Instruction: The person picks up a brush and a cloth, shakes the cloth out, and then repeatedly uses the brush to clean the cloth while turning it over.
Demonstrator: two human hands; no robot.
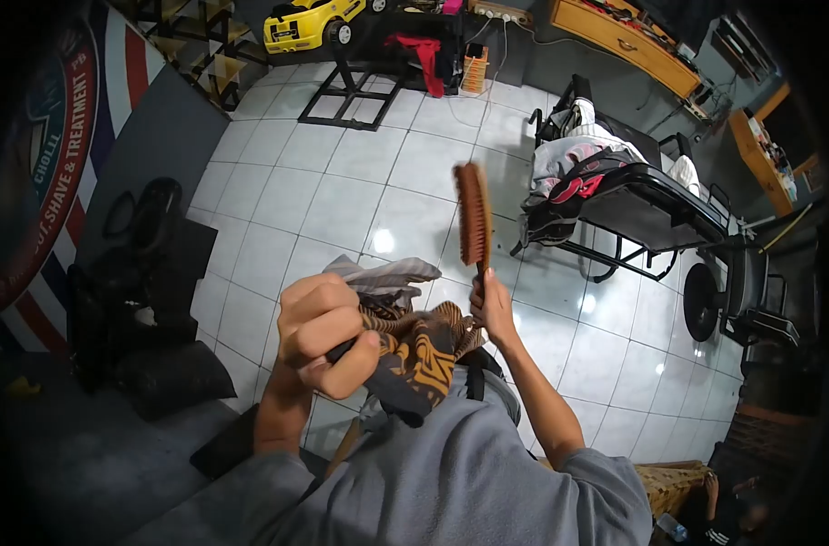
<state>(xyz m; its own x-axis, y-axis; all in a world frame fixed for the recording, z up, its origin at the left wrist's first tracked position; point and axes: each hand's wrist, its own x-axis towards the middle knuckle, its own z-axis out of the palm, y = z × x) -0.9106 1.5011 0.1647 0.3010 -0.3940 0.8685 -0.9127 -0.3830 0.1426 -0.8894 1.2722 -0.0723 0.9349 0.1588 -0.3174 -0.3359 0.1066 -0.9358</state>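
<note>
Close to the camera, my left hand is closed on a dark patterned cloth with orange-tan figures and thin stripes. The cloth hangs bunched from the fingers in front of my chest. Behind it spreads a grey striped fabric. To the right, my right hand grips the dark handle of a brush. The brush stands nearly upright, its reddish-brown bristles facing left and its wooden back to the right. The cloth's right edge comes close to my right hand.
A black barber chair with clothes heaped on it stands at right. A yellow toy car is at the back, above a black metal stand. Black cushions lie at left. A person is at lower right.
</note>
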